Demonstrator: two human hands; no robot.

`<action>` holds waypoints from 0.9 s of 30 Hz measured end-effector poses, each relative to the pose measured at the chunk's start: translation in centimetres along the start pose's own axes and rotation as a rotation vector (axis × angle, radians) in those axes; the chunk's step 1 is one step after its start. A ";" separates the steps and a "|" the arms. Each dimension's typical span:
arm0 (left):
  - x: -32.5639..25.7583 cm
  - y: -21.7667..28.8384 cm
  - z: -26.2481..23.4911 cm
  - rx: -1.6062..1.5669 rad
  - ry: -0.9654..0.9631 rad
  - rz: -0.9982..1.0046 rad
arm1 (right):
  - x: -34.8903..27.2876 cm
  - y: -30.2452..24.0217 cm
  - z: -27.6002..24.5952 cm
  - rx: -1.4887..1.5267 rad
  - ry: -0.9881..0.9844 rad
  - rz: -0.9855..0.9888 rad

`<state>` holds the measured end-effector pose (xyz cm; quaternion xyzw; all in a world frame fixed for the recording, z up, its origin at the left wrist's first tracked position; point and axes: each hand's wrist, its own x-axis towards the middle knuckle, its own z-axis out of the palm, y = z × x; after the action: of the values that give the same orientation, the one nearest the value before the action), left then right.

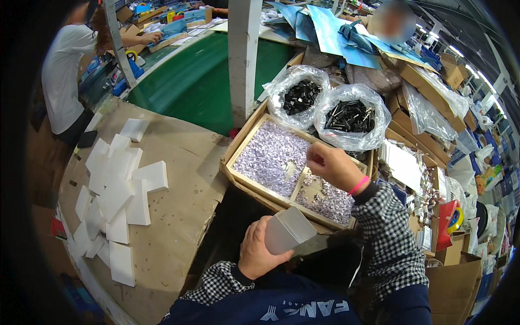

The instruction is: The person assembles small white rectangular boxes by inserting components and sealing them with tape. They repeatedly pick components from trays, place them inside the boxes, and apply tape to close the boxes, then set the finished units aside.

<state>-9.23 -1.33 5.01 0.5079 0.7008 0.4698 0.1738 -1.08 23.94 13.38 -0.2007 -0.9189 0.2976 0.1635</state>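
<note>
My left hand point(259, 248) is wrapped round a small white box point(287, 230), held tilted just in front of a wooden tray. The tray point(268, 198) has two compartments, each with many tiny pale-purple pieces point(266, 154). My right hand point(331, 165), with a pink band at the wrist, hovers over the divider, its fingers curled together in a pinch. What lies between those fingertips, if anything, is too small to tell. Behind the tray stand two clear plastic bags point(355, 138) of small black parts.
A heap of white boxes point(115, 197) lies on the cardboard-covered table point(179, 179) at left. A grey post point(242, 65) rises beside the green conveyor belt point(187, 84). Cartons of white parts point(403, 168) crowd the right. A person in a white shirt point(66, 78) stands far left.
</note>
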 end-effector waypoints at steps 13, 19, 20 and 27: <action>0.1 0.9 0.2 0.020 -0.026 0.003 | -3.7 2.6 2.1 -0.269 -0.125 -0.139; 0.0 1.0 0.3 0.105 0.042 0.060 | -3.6 0.9 0.7 -0.297 -0.179 -0.060; 0.1 1.0 0.4 0.142 0.066 0.087 | -3.9 0.1 0.2 -0.255 -0.104 -0.008; 0.2 1.1 1.0 0.217 0.051 0.120 | -8.9 -5.6 -1.3 -0.044 -0.094 -0.259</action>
<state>-8.06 -0.61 5.48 0.5527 0.7199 0.4138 0.0714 5.64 16.27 16.20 -0.0696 -0.9502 0.2627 0.1527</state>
